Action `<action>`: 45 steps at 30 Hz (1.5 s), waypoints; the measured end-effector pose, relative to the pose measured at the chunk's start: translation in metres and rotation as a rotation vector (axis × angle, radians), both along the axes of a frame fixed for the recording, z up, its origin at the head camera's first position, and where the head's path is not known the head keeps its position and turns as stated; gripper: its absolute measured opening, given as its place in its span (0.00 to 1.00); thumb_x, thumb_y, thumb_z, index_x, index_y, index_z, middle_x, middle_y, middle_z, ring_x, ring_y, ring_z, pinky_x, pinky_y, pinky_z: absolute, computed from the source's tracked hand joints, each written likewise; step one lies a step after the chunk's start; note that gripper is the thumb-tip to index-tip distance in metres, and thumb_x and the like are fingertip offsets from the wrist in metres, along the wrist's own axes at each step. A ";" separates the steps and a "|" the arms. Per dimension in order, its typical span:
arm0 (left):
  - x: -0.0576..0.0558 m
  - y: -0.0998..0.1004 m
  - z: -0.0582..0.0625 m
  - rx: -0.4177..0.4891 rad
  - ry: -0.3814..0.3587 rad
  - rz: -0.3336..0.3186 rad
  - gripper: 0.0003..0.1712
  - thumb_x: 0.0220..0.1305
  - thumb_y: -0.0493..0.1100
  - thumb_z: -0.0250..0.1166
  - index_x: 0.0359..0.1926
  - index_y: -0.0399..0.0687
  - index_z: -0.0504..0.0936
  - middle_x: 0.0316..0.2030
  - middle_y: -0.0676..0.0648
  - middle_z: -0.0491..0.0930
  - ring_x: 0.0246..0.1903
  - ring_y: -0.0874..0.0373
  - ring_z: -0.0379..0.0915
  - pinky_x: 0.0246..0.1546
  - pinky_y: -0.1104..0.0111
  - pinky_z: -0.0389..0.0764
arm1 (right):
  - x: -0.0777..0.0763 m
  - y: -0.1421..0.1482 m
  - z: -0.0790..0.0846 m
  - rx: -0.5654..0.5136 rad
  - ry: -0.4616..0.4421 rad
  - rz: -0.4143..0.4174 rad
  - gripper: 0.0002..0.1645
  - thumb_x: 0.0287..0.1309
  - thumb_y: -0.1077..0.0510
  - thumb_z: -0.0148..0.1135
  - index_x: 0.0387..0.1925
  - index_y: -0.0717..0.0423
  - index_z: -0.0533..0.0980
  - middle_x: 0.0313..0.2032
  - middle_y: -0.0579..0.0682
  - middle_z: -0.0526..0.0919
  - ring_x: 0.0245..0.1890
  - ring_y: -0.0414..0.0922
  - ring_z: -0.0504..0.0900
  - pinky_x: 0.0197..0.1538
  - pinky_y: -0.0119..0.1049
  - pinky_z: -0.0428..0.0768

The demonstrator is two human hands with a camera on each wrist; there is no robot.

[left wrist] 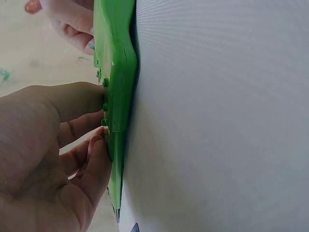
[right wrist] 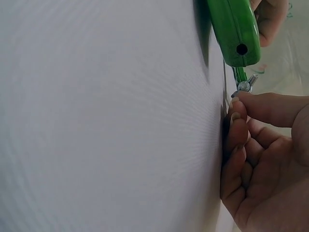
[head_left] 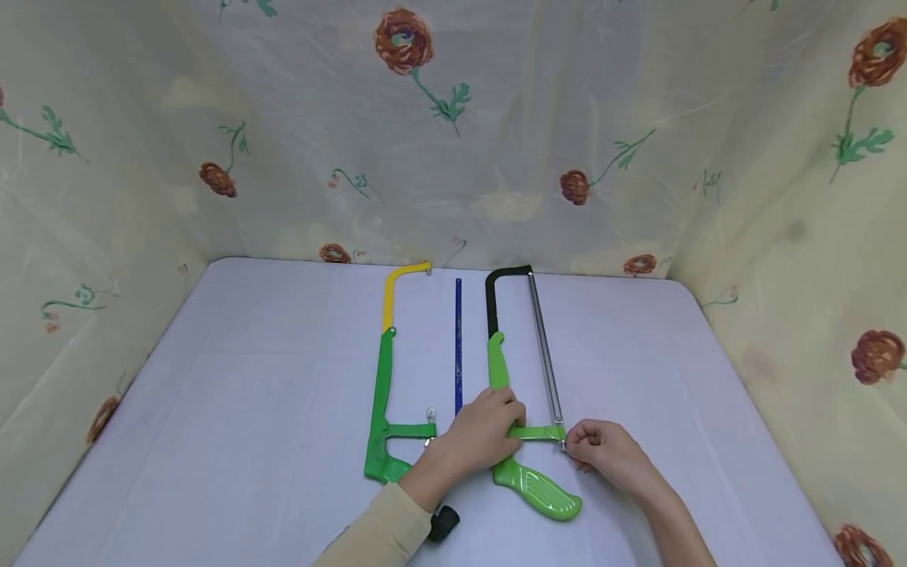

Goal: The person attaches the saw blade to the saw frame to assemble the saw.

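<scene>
A hacksaw with a light-green handle and black front bow lies flat on the table. Its grey blade is mounted along the right side. My left hand grips the green frame above the handle, with thumb and fingers on it in the left wrist view. At the blade's near end, a silver wing nut sticks out of the green crossbar. My right hand pinches one side of this wing nut between thumb and index finger; the fingertips cover part of it.
Left of my left hand lies a second hacksaw, green with a yellow bow and no blade across it. A loose blue hacksaw blade lies between the two saws. Flowered cloth hangs behind and beside the white table.
</scene>
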State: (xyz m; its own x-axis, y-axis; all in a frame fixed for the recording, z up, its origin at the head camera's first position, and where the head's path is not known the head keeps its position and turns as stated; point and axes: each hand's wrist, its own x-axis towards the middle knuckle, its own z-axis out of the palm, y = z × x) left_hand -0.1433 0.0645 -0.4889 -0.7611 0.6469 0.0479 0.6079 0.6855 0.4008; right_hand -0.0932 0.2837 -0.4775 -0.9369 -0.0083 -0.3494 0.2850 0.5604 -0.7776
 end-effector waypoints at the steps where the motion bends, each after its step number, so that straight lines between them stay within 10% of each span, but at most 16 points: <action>1: 0.000 0.000 0.000 -0.001 0.001 -0.001 0.09 0.63 0.49 0.68 0.43 0.56 0.83 0.46 0.55 0.76 0.43 0.62 0.67 0.36 0.76 0.70 | 0.000 -0.001 0.001 0.008 -0.001 -0.003 0.07 0.56 0.65 0.58 0.36 0.64 0.78 0.27 0.51 0.79 0.30 0.42 0.76 0.34 0.31 0.78; 18: 0.001 -0.001 0.002 -0.006 -0.008 0.007 0.09 0.63 0.49 0.68 0.44 0.56 0.83 0.46 0.55 0.76 0.44 0.62 0.68 0.37 0.75 0.72 | 0.001 -0.004 0.005 0.061 -0.013 0.038 0.07 0.50 0.66 0.57 0.34 0.63 0.78 0.27 0.48 0.77 0.30 0.42 0.73 0.33 0.32 0.73; 31: 0.001 0.000 0.002 0.002 -0.012 0.008 0.09 0.63 0.48 0.68 0.44 0.55 0.83 0.47 0.55 0.77 0.44 0.62 0.68 0.37 0.75 0.72 | -0.001 -0.007 0.008 0.162 -0.056 0.025 0.19 0.56 0.42 0.67 0.27 0.53 0.74 0.21 0.44 0.71 0.25 0.42 0.69 0.29 0.33 0.65; 45: 0.001 0.001 0.003 0.004 -0.002 0.004 0.09 0.63 0.48 0.69 0.43 0.55 0.84 0.47 0.55 0.77 0.44 0.62 0.68 0.37 0.76 0.72 | 0.001 -0.008 0.008 0.161 -0.050 0.006 0.17 0.60 0.48 0.62 0.24 0.56 0.77 0.22 0.47 0.76 0.27 0.43 0.71 0.31 0.34 0.67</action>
